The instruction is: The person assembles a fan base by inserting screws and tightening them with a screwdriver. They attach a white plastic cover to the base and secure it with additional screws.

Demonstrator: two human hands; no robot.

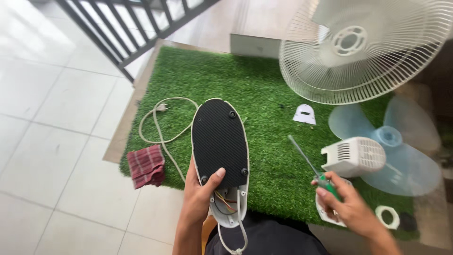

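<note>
Leftmost: pale tiled floor [56, 118], glossy, with a dark metal railing [127, 28] crossing the upper corner. On the floor lies a green artificial-grass mat [245, 85], which carries nearly everything listed below.

Item, left edge of mat: a red checked cloth [147, 165], crumpled, half on the tiles. Just beside it, a white power cord [160, 127] looped on the grass, its plug near the top of the loop.

Item, centre: an oval white fan base [220, 141], held up off the mat with its black textured underside facing the camera. Its lower end is open like a small housing, and coloured wires show inside. The left hand [198, 198] grips it from below, fingers wrapped round the rim and thumb pressed on the black plate.

Item, centre right: a small white plastic cover [305, 114] lying alone on the grass.

Item, right: the right hand [347, 203], fingers closed round the green handle of a screwdriver [306, 160], shaft pointing up and left. Near it, a white vented motor housing [354, 156] rests against a translucent blue fan blade [391, 141]. A white ring nut [388, 217] lies at the mat's lower right.

Item, upper right: a white wire fan guard [363, 52], standing tilted.
</note>
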